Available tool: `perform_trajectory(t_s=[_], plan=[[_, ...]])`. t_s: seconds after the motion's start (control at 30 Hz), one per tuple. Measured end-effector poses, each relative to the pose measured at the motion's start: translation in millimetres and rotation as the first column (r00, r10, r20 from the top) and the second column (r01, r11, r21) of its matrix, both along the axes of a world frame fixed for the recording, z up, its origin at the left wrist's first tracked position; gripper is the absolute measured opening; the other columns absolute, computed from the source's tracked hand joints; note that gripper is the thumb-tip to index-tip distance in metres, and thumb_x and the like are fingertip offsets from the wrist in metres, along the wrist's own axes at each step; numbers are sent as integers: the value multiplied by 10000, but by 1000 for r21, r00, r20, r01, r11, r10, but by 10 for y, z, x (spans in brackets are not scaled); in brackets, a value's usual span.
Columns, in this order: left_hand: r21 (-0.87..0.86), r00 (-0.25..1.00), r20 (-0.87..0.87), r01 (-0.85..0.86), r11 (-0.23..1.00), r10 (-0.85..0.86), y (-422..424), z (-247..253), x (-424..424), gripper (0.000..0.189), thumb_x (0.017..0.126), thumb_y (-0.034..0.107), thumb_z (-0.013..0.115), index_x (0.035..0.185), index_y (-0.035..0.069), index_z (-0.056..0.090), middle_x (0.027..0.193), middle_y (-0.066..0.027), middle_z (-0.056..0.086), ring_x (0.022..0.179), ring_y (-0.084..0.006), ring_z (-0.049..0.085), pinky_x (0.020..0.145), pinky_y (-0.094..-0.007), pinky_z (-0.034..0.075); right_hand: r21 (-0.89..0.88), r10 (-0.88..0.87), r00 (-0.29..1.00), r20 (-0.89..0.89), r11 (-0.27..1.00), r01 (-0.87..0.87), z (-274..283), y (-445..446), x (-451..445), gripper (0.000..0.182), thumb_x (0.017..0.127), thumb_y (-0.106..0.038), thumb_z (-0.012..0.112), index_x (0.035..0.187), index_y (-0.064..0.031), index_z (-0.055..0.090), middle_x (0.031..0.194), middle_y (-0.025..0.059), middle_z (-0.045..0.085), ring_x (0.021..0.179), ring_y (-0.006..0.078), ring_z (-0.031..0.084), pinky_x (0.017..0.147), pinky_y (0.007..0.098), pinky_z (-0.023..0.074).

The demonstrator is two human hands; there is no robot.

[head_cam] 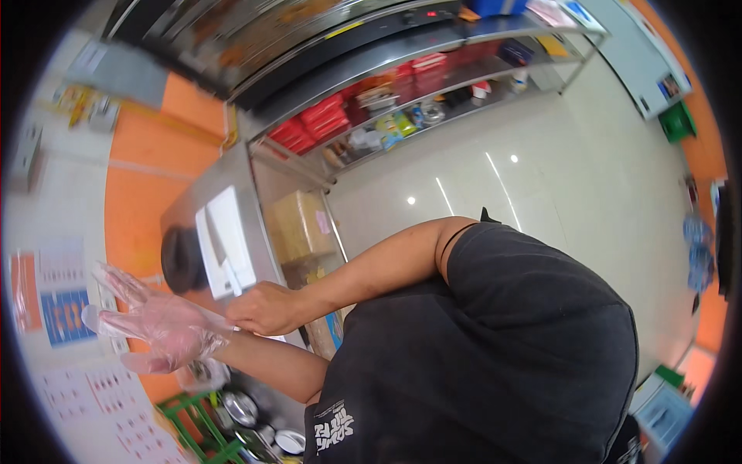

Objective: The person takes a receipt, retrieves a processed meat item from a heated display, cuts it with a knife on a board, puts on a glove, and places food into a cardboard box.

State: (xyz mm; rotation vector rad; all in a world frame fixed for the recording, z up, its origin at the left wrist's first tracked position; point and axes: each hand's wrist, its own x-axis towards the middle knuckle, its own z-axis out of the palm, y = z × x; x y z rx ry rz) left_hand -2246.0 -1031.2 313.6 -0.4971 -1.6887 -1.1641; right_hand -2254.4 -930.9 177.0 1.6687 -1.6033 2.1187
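Note:
My left hand [168, 325] wears a clear disposable plastic glove [136, 310], its fingers spread and the palm turned up toward me. Loose plastic extends past the fingertips. Bare, my right hand [266, 310] pinches the glove's cuff at the left wrist. Just beyond the hands, a white cutting board [240, 252] lies on a stainless steel table [197, 197]. On the board rests a knife [217, 238] with a pale handle. A black round object [179, 261] sits beside the board; its kind is unclear.
A steel rack [406, 61] carries red boxes [324, 119] and packets below a glass-fronted oven or warmer [261, 35]. Under the table stands a cardboard box [298, 226]. Metal bowls [239, 409] and a green plastic crate [200, 417] are at lower left, near a wall with posted sheets [69, 316].

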Motion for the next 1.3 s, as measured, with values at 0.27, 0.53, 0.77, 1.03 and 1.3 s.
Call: perform_trajectory(t_s=[0.27, 0.53, 0.77, 1.03, 1.3], plan=[[321, 997, 32, 61, 945, -75, 1563, -481, -1896, 844, 795, 584, 583, 1497, 274, 230, 1575, -58, 163, 1444, -402, 39, 1123, -645, 18, 51, -327, 928, 176, 945, 324, -170, 1802, -1123, 122, 879, -167, 589, 913, -75, 518, 834, 107, 551, 706, 312, 585, 590, 406, 469], [358, 807, 509, 118, 926, -299, 3540, -1427, -3287, 859, 850, 306, 660, 1513, 75, 165, 1580, -121, 116, 1418, -374, 206, 1149, -505, 180, 11, -910, 415, 25, 415, 910, -485, 3425, -2229, 196, 777, -117, 631, 957, -62, 576, 777, 94, 607, 679, 307, 624, 631, 411, 504], [977, -378, 211, 60, 204, -901, 4438, -3086, -4530, 1009, 602, 964, 324, 1376, 321, 408, 1187, -122, 558, 917, -283, 540, 707, -412, 404, 215, -966, 223, -130, 192, 958, -887, 4478, -2685, 162, 759, -84, 577, 920, -73, 581, 807, 96, 617, 756, 310, 649, 659, 428, 507], [911, -565, 409, 206, 357, -717, 6741, -3218, -4716, 953, 766, 882, 176, 1520, 301, 127, 1585, -64, 154, 1459, -299, 107, 1172, -430, 43, 540, -997, 76, -13, 57, 840, -1361, 5973, -3240, 177, 795, -104, 591, 965, -56, 577, 870, 105, 639, 815, 329, 647, 693, 438, 512], [769, -464, 633, 281, 575, -620, 8783, -3883, -5412, 1138, 798, 801, 412, 1500, 73, -109, 1578, -100, 115, 1367, -380, 297, 1111, -572, 194, 786, -797, -531, 288, -119, 606, -1878, 7598, -3867, 200, 849, -142, 614, 1001, -49, 524, 819, 139, 639, 712, 369, 620, 653, 436, 500]])
